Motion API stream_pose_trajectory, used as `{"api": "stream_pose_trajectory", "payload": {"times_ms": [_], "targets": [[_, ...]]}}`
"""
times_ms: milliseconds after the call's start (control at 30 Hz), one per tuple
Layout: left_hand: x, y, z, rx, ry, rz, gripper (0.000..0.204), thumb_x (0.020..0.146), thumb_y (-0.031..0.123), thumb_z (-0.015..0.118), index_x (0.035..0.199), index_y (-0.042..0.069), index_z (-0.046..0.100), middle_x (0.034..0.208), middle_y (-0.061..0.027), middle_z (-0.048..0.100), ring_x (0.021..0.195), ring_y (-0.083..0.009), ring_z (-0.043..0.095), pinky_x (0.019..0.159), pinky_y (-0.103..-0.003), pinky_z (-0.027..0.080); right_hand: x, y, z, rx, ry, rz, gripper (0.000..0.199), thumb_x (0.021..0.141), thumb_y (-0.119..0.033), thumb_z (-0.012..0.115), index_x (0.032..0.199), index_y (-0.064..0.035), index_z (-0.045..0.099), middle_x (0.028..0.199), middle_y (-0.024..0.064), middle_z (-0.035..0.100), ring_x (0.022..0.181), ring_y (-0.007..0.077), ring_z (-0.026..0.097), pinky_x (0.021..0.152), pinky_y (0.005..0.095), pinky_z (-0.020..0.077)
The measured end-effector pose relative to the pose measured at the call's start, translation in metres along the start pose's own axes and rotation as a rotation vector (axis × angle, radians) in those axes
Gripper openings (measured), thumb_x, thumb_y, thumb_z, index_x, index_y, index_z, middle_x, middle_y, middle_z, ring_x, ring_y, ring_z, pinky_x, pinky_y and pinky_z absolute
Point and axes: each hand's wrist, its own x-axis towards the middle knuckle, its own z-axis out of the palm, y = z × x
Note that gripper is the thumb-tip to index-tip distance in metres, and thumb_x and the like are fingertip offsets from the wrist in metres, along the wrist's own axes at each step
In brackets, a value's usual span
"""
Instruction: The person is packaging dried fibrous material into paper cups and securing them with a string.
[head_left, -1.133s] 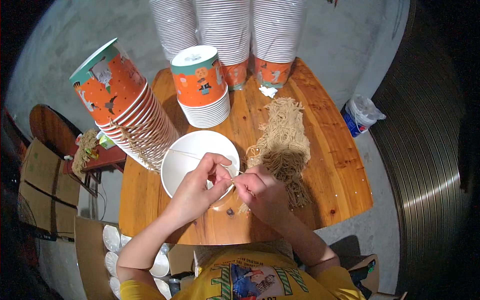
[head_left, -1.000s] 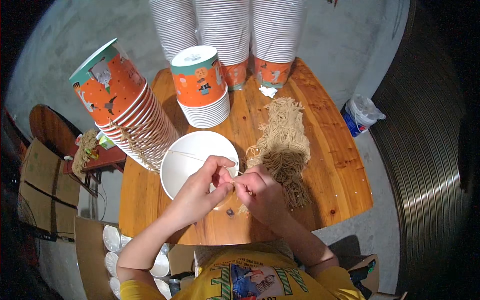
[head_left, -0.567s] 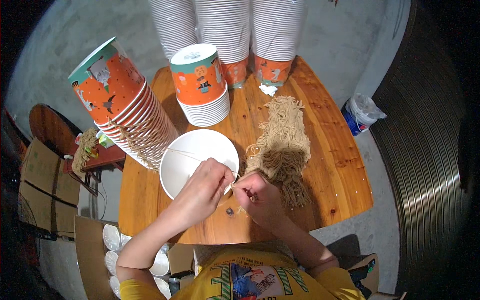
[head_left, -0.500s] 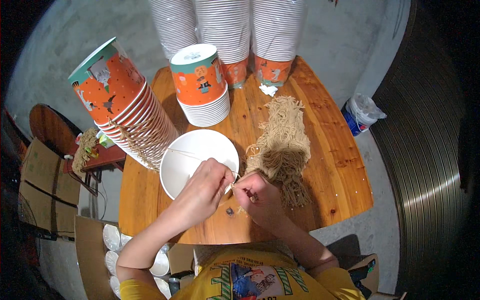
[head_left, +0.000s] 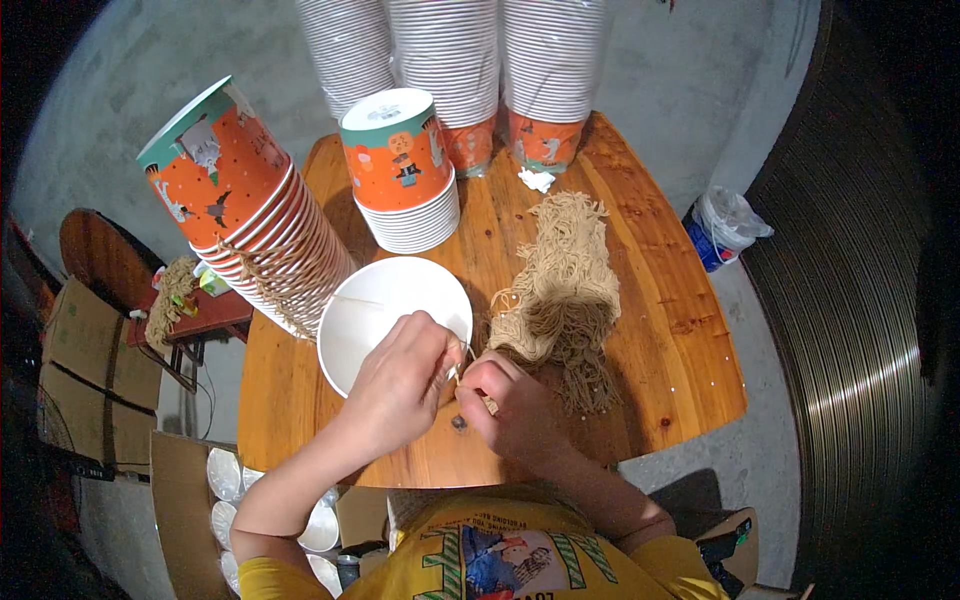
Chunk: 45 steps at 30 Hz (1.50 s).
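Observation:
A white paper tub (head_left: 365, 335) stands on the wooden table with its open mouth toward me. A thin strand of tan string (head_left: 472, 352) shows at its right rim, between my fingers, and a fine length of it crosses the tub's inside. My left hand (head_left: 400, 375) reaches over the near right rim, thumb and finger pinched on the string. Close beside it, my right hand (head_left: 512, 405) is curled, its fingertips pinching the string at the rim. The exact knot or hole is hidden by the fingers. To the right lies a bundle of tan strings (head_left: 570, 250).
A tilted stack of orange tubs (head_left: 215, 175) with strings along its side stands at the left. Behind is a shorter stack (head_left: 400, 160), then tall bagged stacks (head_left: 445, 60). A crumpled white tissue (head_left: 537, 180) lies near them. The table edge (head_left: 440, 482) runs close to my body.
Both hands have shifted slightly left, and the tub has moved a little with them. My right hand has curled more and turned, its fingertips now lower at the string.

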Motion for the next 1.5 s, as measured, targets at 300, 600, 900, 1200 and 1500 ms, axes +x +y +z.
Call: {"api": "stream_pose_trajectory", "payload": {"times_ms": [300, 600, 900, 1200, 1500], "targets": [[-0.004, -0.001, -0.007, 0.205, 0.040, 0.073, 0.022, 0.070, -0.001, 0.063, 0.088, 0.003, 0.050, 0.086, -0.0142, 0.047, 0.086, -0.0345, 0.049, 0.074, -0.041, 0.040, -0.011, 0.010, 0.018, -0.056, 0.061, -0.027, 0.009, 0.080, -0.004, 0.061, 0.086, -0.0035, 0.055, 0.086, 0.0110, 0.059, 0.084, 0.0287, 0.057, 0.075, 0.0384, 0.0453], [-0.036, -0.012, 0.007, 0.319, 0.462, 0.212, 0.033, 0.070, -0.003, 0.063, 0.101, 0.006, 0.058, 0.094, -0.0130, 0.052, 0.087, -0.0316, 0.052, 0.074, -0.042, 0.042, -0.019, 0.000, -0.010, -0.612, 0.196, -0.305, 0.018, 0.077, -0.007, 0.067, 0.094, -0.0089, 0.060, 0.087, 0.0032, 0.060, 0.090, 0.0222, 0.055, 0.088, 0.0399, 0.0427], [-0.086, 0.003, 0.084, -0.630, 0.441, -0.498, 0.015, 0.092, 0.009, 0.054, 0.105, 0.001, 0.059, 0.093, -0.0039, 0.060, 0.083, -0.0120, 0.054, 0.076, -0.027, 0.044, -0.029, -0.005, 0.000, -0.534, 0.144, -0.185, 0.020, 0.075, -0.008, 0.070, 0.093, -0.0102, 0.061, 0.086, 0.0048, 0.060, 0.082, 0.0248, 0.056, 0.072, 0.0370, 0.0468], [-0.066, -0.008, 0.061, -1.525, 0.263, -0.714, 0.015, 0.091, 0.009, 0.056, 0.103, 0.000, 0.059, 0.093, -0.0033, 0.062, 0.084, -0.0091, 0.056, 0.077, -0.022, 0.044, -0.031, -0.008, 0.011, -0.341, 0.045, -0.172, 0.031, 0.077, -0.003, 0.067, 0.103, -0.0074, 0.052, 0.085, 0.0093, 0.052, 0.079, 0.0294, 0.054, 0.071, 0.0393, 0.0460], [-0.049, -0.004, 0.051, -1.661, 0.328, -0.801, 0.010, 0.088, 0.006, 0.059, 0.096, 0.000, 0.061, 0.090, -0.0053, 0.064, 0.085, -0.0131, 0.060, 0.080, -0.025, 0.048, -0.027, -0.009, 0.008, -0.419, 0.031, -0.245, 0.026, 0.075, -0.003, 0.069, 0.096, -0.0085, 0.054, 0.084, 0.0072, 0.056, 0.076, 0.0277, 0.055, 0.063, 0.0374, 0.0465]]}}
